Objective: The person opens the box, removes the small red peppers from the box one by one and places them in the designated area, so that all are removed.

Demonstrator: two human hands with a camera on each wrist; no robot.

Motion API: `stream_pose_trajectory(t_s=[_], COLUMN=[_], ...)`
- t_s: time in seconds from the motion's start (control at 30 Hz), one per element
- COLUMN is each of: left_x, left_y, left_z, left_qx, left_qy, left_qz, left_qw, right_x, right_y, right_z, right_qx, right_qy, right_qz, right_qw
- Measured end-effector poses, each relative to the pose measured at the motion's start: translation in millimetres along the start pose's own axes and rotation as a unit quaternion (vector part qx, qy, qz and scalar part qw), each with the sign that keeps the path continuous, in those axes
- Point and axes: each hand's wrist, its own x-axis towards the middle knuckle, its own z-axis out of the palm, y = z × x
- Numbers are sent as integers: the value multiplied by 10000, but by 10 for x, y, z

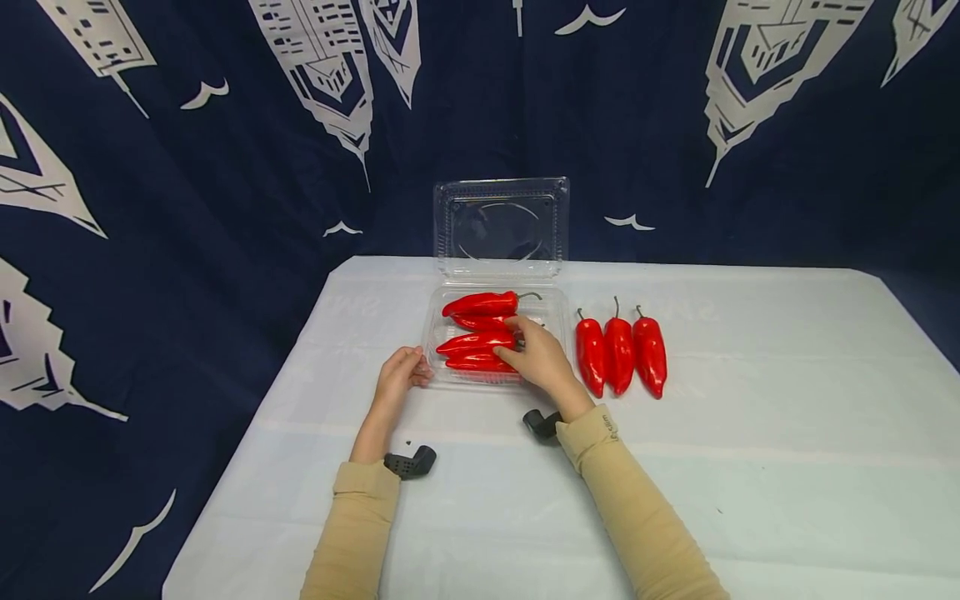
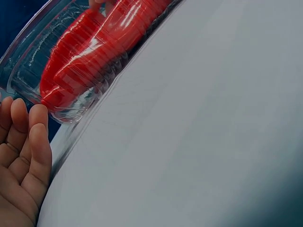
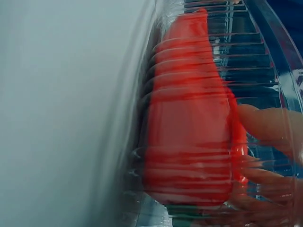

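Note:
A clear plastic clamshell box (image 1: 558,310) stands in the middle of the table, its lid (image 1: 501,229) raised at the back. Several red peppers lie sideways in its base, among them a rear pepper (image 1: 483,304) with a curved green stem. My right hand (image 1: 543,358) reaches into the box from the right and pinches a red pepper (image 1: 472,342) near its stem end. Behind the ribbed wall in the right wrist view, the front pepper (image 3: 187,127) partly hides those fingers. At the box's left front corner, my left hand (image 1: 399,373) rests its loosely bent fingertips (image 2: 39,113) against the side.
Three more red peppers stand in a row right of the box: a left one (image 1: 590,357), a middle one (image 1: 618,354) and a right one (image 1: 649,354), stems toward the back. A white cloth covers the table (image 1: 765,417). Behind it hangs a dark blue patterned curtain (image 1: 622,150).

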Motion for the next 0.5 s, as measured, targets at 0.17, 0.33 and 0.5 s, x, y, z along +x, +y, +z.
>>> stream_pose_trajectory(t_s=[0.17, 0.33, 0.5], left_x=[3, 4, 2], left_y=[-13, -10, -13], left_z=[8, 10, 8], left_qx=[-1, 34, 87], left_qy=[4, 0, -6], left_qz=[53, 48, 36], left_qw=[10000, 10000, 10000], right_x=[10, 8, 11], right_y=[6, -5, -6], right_z=[4, 6, 5], right_qx=[-81, -245, -332], right_qy=[-22, -27, -95], right_qz=[82, 200, 247], right_qw=[9999, 9995, 9991])
